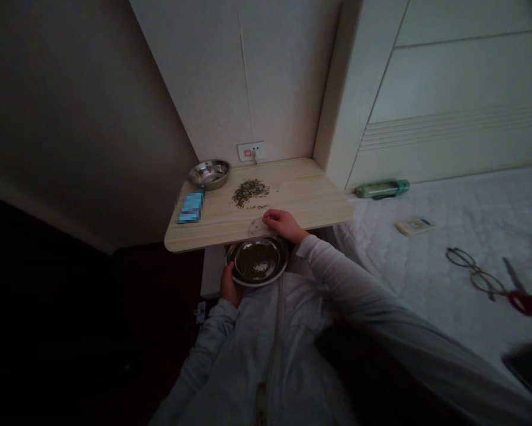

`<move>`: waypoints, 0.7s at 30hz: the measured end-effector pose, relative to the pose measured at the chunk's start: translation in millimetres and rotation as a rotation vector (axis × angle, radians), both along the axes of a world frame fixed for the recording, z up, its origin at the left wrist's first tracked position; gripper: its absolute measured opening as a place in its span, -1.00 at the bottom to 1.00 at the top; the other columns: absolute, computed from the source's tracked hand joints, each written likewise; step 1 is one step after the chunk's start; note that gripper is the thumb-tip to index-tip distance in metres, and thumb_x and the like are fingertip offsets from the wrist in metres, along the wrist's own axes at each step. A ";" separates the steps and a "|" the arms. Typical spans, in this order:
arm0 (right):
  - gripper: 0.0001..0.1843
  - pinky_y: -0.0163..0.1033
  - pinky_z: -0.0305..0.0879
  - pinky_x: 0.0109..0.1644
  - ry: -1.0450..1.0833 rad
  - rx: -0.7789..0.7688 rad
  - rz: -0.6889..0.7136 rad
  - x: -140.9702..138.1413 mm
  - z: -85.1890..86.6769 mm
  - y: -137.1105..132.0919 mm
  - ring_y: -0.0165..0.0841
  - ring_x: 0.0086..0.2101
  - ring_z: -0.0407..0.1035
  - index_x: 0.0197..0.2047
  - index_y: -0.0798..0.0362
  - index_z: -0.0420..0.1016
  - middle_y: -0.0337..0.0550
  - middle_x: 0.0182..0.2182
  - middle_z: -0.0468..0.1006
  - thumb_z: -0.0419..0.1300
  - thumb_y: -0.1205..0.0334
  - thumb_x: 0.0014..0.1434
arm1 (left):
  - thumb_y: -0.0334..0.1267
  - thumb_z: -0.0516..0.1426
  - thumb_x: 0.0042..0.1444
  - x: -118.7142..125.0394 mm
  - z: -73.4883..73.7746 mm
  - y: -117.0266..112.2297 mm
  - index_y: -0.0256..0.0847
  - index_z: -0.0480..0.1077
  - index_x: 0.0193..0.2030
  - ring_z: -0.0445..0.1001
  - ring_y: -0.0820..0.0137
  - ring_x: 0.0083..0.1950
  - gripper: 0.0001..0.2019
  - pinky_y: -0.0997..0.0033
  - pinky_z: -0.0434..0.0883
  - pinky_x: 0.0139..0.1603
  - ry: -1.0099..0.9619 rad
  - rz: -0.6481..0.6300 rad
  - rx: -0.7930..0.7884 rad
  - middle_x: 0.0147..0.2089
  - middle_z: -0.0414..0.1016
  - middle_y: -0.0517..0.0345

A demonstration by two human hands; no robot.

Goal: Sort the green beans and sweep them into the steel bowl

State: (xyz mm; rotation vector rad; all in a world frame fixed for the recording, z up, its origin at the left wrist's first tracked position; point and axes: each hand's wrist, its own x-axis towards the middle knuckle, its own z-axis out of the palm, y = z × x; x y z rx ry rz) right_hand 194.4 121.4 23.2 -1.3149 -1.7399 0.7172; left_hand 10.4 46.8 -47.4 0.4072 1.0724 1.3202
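My left hand (231, 286) grips the left rim of a round metal bowl (284, 260), held under the table's front edge against my body. Small greenish-brown grains (253, 260) lie inside it. Over the table's front edge, my right hand (286, 223) has its fingers curled together. By its fingertips is a pale, see-through patch (255, 227) with a few dark specks; I cannot make out whether it is held. Beyond that hand, a loose pile of the same grains (250, 193) is spread on the wooden tabletop (305, 189).
A second metal bowl (209, 174) stands at the table's back left, with a blurred blue item (190, 207) before it. A wall socket (251, 151) holds a plug. On the bed lie a green bottle (382, 189), a pale device (415, 225), glasses (475, 273) and red-handled scissors (528, 303).
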 end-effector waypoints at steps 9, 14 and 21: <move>-0.81 -0.39 0.07 -0.44 -0.024 0.039 -0.082 0.3 -3.9 3.3 -0.48 -0.54 0.21 -0.40 0.09 0.39 -0.30 -0.61 0.36 0.02 0.19 -0.01 | -0.25 0.12 -0.16 -2.7 10.2 -10.0 -0.16 0.37 -0.48 0.38 0.33 -0.18 -0.93 0.37 0.29 -0.14 0.092 0.056 0.069 -0.40 0.43 0.16; -0.80 -0.38 0.08 -0.43 -0.067 0.038 -0.054 0.1 -2.5 1.2 -0.48 -0.53 0.22 -0.39 0.10 0.40 -0.29 -0.60 0.38 0.02 0.19 0.00 | -0.36 0.16 -0.25 -6.9 7.2 -14.4 -0.14 0.38 -0.48 0.32 0.28 -0.05 -0.89 0.34 0.24 -0.05 0.177 0.094 0.166 -0.37 0.43 0.17; -0.81 -0.39 0.10 -0.44 0.089 -0.033 0.039 1.1 -1.5 2.9 -0.50 -0.57 0.20 -0.42 0.11 0.36 -0.33 -0.64 0.34 0.03 0.17 -0.03 | -0.38 0.14 -0.23 -5.3 0.3 -8.9 -0.12 0.38 -0.45 0.32 0.31 -0.05 -0.87 0.33 0.25 -0.05 0.151 0.092 0.128 -0.33 0.44 0.18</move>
